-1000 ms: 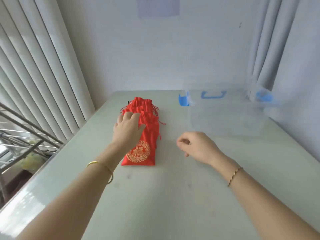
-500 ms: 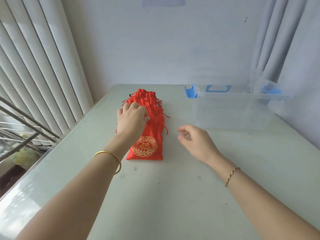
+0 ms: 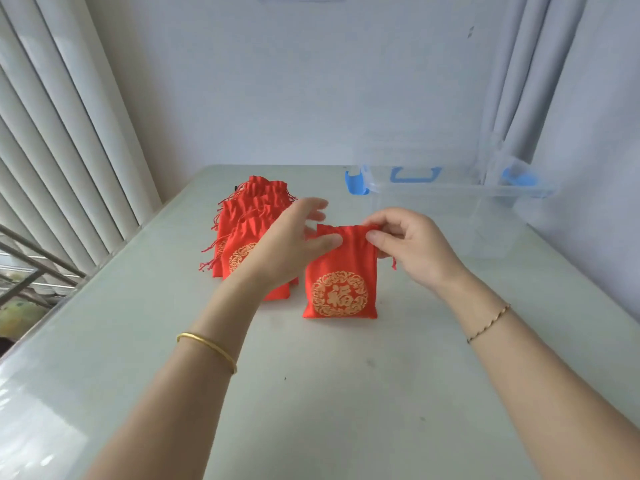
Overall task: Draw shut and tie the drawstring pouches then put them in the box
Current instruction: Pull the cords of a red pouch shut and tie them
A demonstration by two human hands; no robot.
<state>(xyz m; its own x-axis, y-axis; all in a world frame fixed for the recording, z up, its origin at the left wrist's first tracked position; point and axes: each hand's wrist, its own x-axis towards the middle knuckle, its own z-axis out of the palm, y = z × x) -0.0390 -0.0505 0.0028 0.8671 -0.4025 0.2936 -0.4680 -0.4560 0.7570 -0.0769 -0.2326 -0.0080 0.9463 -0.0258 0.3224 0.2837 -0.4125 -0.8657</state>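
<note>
A red drawstring pouch [image 3: 341, 280] with a gold round emblem lies flat on the table, apart from the rest and with its mouth still wide. My right hand [image 3: 410, 245] pinches its top right corner. My left hand [image 3: 294, 244] has its thumb on the pouch's top left edge, fingers spread above it. A pile of several more red pouches [image 3: 247, 230] lies to the left, partly hidden by my left hand. The clear plastic box [image 3: 446, 206] with blue latches stands open at the back right.
The pale table [image 3: 329, 393] ends at a wall at the back. Vertical blinds [image 3: 62, 150] and a metal railing run along the left edge. Curtains [image 3: 554, 81] hang behind the box at the right.
My left hand has lifted off the pile and one pouch now lies to the right of it. My right hand has moved in and taken hold of that pouch's top.
</note>
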